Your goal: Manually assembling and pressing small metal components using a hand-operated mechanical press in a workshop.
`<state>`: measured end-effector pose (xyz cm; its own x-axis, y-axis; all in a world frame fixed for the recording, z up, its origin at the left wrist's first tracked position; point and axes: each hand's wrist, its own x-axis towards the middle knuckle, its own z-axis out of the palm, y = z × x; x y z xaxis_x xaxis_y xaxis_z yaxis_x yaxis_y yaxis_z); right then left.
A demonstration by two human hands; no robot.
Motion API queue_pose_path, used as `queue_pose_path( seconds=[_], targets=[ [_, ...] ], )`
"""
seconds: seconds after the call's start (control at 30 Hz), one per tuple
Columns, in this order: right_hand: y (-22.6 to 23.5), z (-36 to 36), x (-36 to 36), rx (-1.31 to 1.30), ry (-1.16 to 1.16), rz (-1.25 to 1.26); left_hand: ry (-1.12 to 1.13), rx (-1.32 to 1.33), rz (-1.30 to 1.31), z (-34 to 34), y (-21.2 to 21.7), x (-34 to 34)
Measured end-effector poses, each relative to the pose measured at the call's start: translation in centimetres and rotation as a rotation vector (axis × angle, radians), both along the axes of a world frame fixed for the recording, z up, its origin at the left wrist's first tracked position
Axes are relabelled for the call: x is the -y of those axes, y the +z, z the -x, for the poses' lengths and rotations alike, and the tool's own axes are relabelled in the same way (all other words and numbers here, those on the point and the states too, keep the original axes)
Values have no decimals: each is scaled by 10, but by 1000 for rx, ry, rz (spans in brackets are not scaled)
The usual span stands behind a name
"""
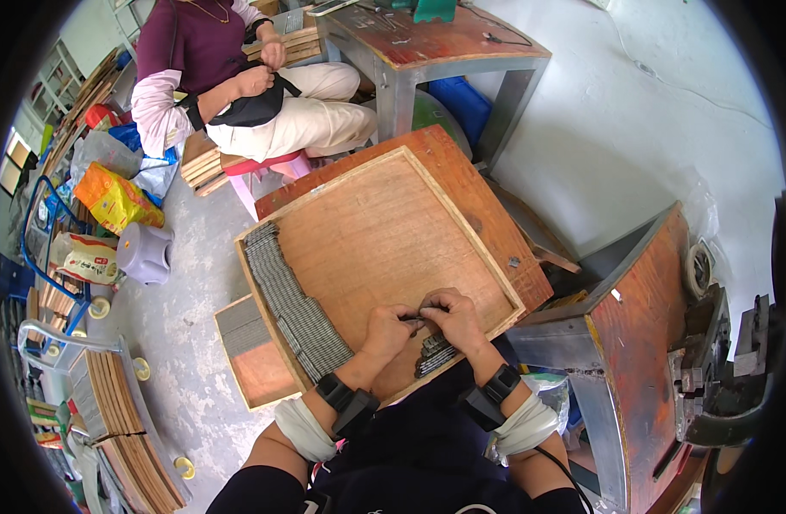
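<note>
My left hand (pixel 388 332) and my right hand (pixel 454 317) meet above the near right part of a shallow wooden tray (pixel 358 231). Fingers of both are pinched round a small dark piece (pixel 415 320), too small and covered to name. Just below my right hand, against the tray's near side, lies a little heap of dark grey metal-like pieces (pixel 434 355). Tight rows of similar grey pieces (pixel 294 304) fill a band along the tray's left side. Black devices are strapped on both wrists.
The tray rests on a reddish wooden table (pixel 487 214). Another tray (pixel 260 377) with grey pieces sits lower left. Across the table a person (pixel 239 94) sits on a stool. A metal-framed bench (pixel 620 343) stands at right; stacked wooden trays (pixel 110 390) stand at left.
</note>
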<state>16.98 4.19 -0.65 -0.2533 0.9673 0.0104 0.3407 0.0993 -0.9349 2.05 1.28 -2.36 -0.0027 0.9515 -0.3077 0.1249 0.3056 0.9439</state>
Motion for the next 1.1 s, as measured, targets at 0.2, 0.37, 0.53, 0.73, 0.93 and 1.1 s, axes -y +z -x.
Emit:
queue_pose_path(
  seconds=[0.2,0.37,0.53,0.73,0.93,1.1],
  targets=[
    [0,0,0,-19,-30,59,7,25,18,-1,1,0],
    [3,2,1,17,-12,15,1,11,10,1,-4,0],
    [3,5,4,100,32,-380,2,-20,-7,-1,9,1],
    [6,-2,-3,-5,85,73,9,-6,-14,1,6,1],
    [8,0,2,95,106,-235,5,41,20,3,6,0],
    [4,-4,4,94,103,-433,-4,26,36,3,5,-1]
  ],
)
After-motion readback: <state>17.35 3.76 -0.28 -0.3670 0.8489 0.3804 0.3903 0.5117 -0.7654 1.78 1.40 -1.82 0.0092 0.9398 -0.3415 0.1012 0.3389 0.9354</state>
